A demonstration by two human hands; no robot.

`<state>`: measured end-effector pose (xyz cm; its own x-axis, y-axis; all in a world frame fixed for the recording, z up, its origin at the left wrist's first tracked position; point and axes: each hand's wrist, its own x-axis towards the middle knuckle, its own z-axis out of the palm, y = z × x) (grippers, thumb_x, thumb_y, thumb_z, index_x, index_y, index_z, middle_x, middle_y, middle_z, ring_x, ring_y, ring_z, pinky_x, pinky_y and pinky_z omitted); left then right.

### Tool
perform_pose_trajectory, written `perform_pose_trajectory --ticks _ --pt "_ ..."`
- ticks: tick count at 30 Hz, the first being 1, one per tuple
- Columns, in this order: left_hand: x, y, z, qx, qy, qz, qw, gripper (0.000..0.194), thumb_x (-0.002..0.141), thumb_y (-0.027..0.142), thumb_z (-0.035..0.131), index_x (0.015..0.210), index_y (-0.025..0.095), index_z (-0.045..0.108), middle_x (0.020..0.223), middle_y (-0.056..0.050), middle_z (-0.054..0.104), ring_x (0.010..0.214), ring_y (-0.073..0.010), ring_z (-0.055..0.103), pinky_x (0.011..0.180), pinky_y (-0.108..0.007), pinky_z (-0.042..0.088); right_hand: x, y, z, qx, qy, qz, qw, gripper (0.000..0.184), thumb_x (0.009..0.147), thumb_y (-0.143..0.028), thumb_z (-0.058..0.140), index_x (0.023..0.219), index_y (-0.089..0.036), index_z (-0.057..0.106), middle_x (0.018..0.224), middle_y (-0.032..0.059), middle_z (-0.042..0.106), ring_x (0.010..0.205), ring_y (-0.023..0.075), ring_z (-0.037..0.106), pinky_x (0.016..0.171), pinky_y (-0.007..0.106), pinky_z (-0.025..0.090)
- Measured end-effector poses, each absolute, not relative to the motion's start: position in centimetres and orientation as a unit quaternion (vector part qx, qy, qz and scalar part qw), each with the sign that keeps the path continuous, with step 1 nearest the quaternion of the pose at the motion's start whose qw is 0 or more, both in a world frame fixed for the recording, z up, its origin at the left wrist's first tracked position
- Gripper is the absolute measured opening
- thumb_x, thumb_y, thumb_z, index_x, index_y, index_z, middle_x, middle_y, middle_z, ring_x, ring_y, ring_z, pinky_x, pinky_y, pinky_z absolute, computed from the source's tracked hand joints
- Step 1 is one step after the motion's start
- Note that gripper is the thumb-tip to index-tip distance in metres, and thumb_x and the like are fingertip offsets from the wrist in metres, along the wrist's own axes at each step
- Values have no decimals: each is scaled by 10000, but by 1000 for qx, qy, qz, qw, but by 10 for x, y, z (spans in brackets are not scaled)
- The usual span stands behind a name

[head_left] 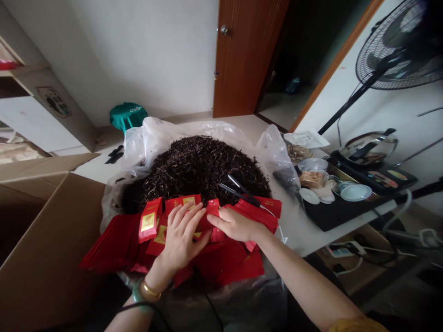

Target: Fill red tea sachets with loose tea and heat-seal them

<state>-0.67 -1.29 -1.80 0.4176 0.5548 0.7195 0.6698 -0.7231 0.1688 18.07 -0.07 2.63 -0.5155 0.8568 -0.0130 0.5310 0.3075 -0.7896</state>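
Observation:
My left hand [183,233] lies with its fingers stretched out over red packets with gold labels. One such packet [150,221] leans upright just left of its fingers. My right hand [235,224] is closed, thumb across a small red packet [218,235]; its other fingers are partly hidden. Around both hands lie more red packets, with a fanned stack [114,242] at the left and another [254,213] at the right. Behind them rises a heap of dark dried leaves [204,163], like tea, in a clear plastic bag [155,131]. Slim dark tongs [238,189] rest against the heap beside my right hand.
An open cardboard box [65,221] stands close on the left. To the right, a dark tray [327,219] carries a kettle [368,146], plastic tubs [313,165] and a white cup [356,192]. A standing fan [398,60] is behind it. A green-covered stool [128,116] sits by the wall.

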Motion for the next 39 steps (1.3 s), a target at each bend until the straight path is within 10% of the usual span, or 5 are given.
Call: perform_pose_trajectory --ticks 23,39 --pt "-4 -11 -27 -884 -329 -309 122 253 897 189 515 1143 200 573 1246 -162 614 1134 -276 585 866 -391 470 174 0 21 -318 -734 541 259 661 915 -653 232 908 -184 697 827 49 699 880 169 657 790 295 533" --pt "-4 -16 -17 -887 -356 -254 147 178 878 108 486 874 190 643 1141 -156 597 1118 -322 583 665 -334 588 177 -1 28 -327 -672 640 182 828 780 -804 267 1102 -152 663 1159 96 662 1218 242 528 1104 412 328"
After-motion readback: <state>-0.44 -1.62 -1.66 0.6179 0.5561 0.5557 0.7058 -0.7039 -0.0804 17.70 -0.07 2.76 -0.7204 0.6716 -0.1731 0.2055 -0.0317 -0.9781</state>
